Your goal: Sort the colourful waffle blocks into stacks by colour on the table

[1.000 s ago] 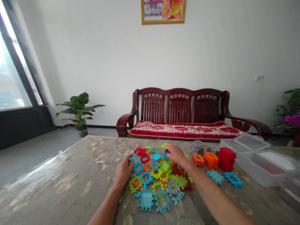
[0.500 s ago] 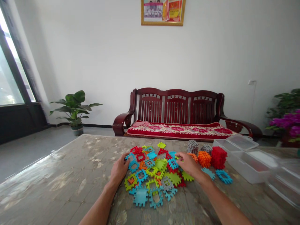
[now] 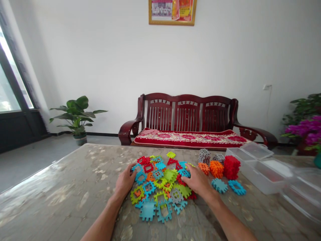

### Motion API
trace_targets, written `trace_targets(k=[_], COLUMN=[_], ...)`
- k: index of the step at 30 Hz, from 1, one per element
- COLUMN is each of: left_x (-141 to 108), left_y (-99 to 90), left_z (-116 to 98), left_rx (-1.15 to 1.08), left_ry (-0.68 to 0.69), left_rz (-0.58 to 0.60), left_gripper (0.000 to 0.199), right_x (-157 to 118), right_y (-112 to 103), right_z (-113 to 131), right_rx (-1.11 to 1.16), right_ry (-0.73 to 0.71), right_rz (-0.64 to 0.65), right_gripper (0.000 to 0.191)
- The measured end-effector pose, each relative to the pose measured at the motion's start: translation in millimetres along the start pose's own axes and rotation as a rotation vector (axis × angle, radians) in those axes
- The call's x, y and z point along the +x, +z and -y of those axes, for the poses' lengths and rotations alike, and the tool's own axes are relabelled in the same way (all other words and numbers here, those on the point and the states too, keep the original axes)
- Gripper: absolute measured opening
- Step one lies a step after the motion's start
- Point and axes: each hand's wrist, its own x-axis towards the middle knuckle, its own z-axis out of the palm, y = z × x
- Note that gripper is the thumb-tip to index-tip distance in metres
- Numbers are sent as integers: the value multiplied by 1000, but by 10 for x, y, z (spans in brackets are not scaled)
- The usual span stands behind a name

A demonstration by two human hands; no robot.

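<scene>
A loose heap of plastic interlocking plates in blue, lime green, red, orange and grey lies on the table. My left hand is at the heap's left edge, its finger and thumb curled on a blue plate. On the other side, my right hand reaches over the heap, finger and thumb spread beside a blue window plate. Part of a lime plate is covered by that hand. Nearest me lie a solid blue plate and a blue frame plate.
Sorted stacks stand to the right: red, orange, grey and blue. A blue frame piece lies beside them. Beyond are clear plastic boxes. A wooden bench stands behind the table.
My right hand has shifted a little left and its thumb has spread away from the finger. The blue stack at right shows more fully. My left hand has hardly moved.
</scene>
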Motion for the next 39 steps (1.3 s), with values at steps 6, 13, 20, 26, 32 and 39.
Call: trace_targets(k=[6, 13, 20, 26, 32, 39], left_x=[23, 18, 28, 72, 77, 84], left_y=[34, 20, 22, 35, 8, -8], left_z=[47, 26, 30, 85, 53, 38], left_rx=[-15, -15, -15, 16, 54, 84], left_ry=[16, -2, -3, 17, 16, 3], left_rz=[6, 26, 26, 17, 28, 59], left_gripper=[42, 44, 45, 48, 48, 53], right_x=[0, -40, -52, -101, -356, -673], right_y=[81, -2, -39, -132, -377, -731], right_z=[-41, 32, 119, -64, -696, -1425], right_rx=[103, -11, 81, 223, 126, -3], right_ry=[25, 13, 40, -35, -17, 275], right_rz=[-3, 0, -22, -181, -405, -509], right_gripper=[70, 72, 74, 69, 61, 63])
